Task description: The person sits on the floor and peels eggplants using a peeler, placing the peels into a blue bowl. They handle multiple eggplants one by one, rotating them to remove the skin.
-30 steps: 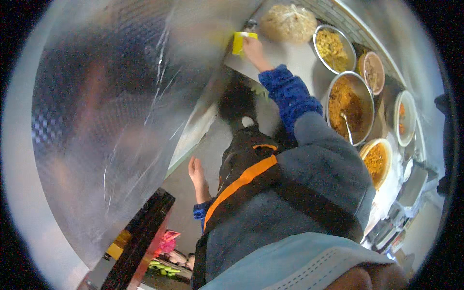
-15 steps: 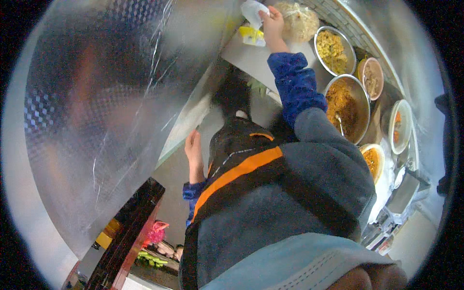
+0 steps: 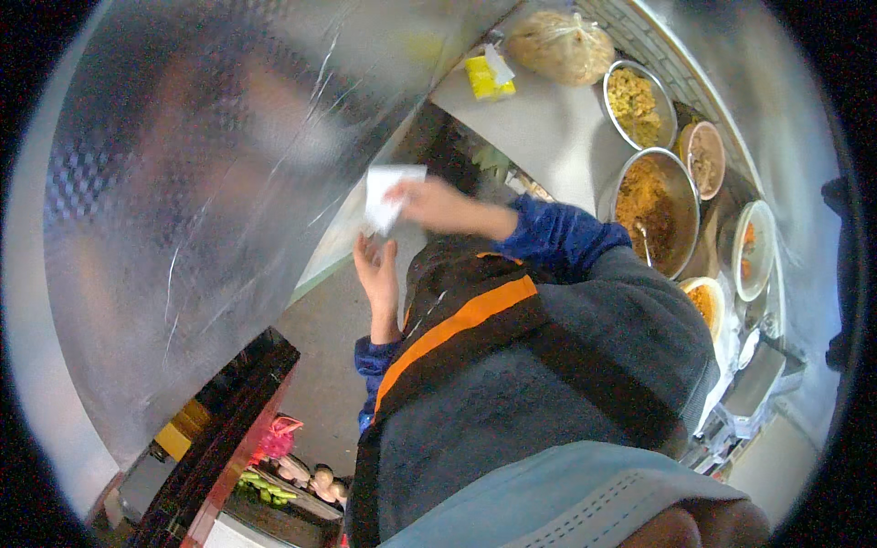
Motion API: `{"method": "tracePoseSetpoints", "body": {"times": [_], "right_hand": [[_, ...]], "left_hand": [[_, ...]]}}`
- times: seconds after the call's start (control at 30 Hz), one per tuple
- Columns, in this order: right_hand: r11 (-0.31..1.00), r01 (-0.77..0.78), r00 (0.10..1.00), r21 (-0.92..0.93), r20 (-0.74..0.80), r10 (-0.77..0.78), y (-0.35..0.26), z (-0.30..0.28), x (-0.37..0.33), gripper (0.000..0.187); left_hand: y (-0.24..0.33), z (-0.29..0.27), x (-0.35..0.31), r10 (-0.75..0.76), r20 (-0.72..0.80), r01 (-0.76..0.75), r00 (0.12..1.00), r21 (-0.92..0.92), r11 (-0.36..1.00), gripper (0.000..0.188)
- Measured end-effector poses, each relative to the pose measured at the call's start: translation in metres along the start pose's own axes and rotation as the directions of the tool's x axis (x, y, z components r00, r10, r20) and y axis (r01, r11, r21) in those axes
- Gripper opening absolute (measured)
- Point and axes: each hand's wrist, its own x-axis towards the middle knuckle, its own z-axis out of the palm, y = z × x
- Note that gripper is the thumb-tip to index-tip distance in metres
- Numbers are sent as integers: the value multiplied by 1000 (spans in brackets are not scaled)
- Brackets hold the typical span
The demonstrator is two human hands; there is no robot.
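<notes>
Between the fingers of my right hand is a white paper tissue, hanging in front of my body. The hand is slightly smeared by motion. Just below the tissue, my left hand is raised with its fingers apart and nothing in them. Its fingertips come close to the tissue's lower corner; I cannot tell whether they touch. A yellow tissue packet with a white sheet sticking out of it lies at the far end of the counter.
On the counter stand a tied plastic bag of food, steel bowls of yellow food and brown crumbly food, and a pink bowl. A clear plastic sheet hangs at left. Vegetables lie at lower left.
My right hand has come away from the tissue packet, toward my body and leftward, bringing a white tissue. My left hand has risen slightly, and its fingers have spread.
</notes>
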Motion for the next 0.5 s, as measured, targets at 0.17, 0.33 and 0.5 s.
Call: {"method": "tracePoseSetpoints", "body": {"times": [0.17, 0.33, 0.5], "right_hand": [[961, 264, 907, 88, 317, -278, -18, 97, -29, 27], [966, 246, 854, 76, 454, -253, -68, 152, -38, 34], [802, 598, 553, -16, 733, -397, -113, 235, -59, 26]], "left_hand": [[-6, -36, -36, 353, -166, -332, 921, 140, 933, 85], [2, -83, -100, 464, -473, -356, 749, 302, 884, 93], [-15, -134, -180, 429, -770, -169, 472, 398, 902, 101]]}}
